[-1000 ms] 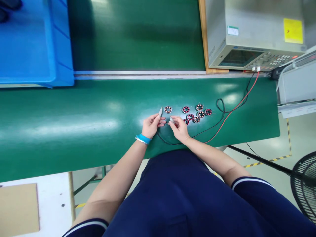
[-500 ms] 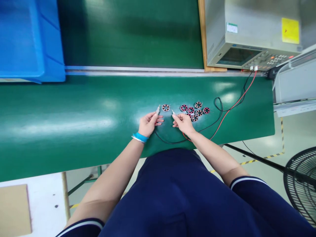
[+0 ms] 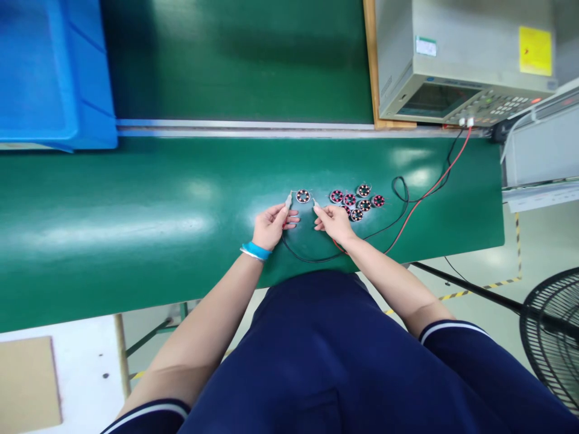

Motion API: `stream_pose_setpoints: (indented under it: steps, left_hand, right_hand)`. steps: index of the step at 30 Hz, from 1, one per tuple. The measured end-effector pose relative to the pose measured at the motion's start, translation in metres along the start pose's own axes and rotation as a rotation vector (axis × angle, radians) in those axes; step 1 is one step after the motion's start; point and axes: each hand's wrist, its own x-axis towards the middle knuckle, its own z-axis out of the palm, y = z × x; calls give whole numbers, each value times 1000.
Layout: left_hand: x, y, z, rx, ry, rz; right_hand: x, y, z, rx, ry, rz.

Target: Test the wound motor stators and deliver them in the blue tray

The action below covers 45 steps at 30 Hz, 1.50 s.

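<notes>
Item 1: coil ring (image 3: 306, 196), qty 1, round, so no long axis to be logged. Laid on green bench (image 3: 113, 223), apart fr. the other rings; thin wire leads seen at L. & R. sides.

Item 2: L. hand (image 3: 271, 226), w/ blue wristband (image 3: 256, 251). L. clip (image 3: 288, 201), grey, is pinched btwn thumb & forefinger; remaining fingers extended loosely below ring. Clip tilted, tip pointed up & to R., held at ring's L. lead; contact can't be told at this size.

Item 3: R. hand (image 3: 336, 223). R. clip (image 3: 316, 204), grey, likewise pinched at fingertips; tip pointed up & to L., just beside ring's R. lead; contact also unclear.

Key relation: ring is flanked by both tips, slightly up-bench of the grips, i.e. up & R. of L. grip, up & L. of R. grip. Tips approx. evenly spaced; neither hand judged clearly nearer.

Misc.: other rings (image 3: 352, 199), approx. 7, clustered beyond R. hand, one partly hidden by it. Black cable (image 3: 312, 261) looped below hands; red cable (image 3: 464, 143) run fr. grey instrument (image 3: 465, 42), top R., twd R. forearm.
</notes>
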Motion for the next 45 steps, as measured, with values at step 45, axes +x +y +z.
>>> stream_pose_setpoints:
  steps: [45]
  left_hand:
    - [-2,3,0,-9,-15,-1]
  right_hand:
    - [-1,0,4,3,100,-146]
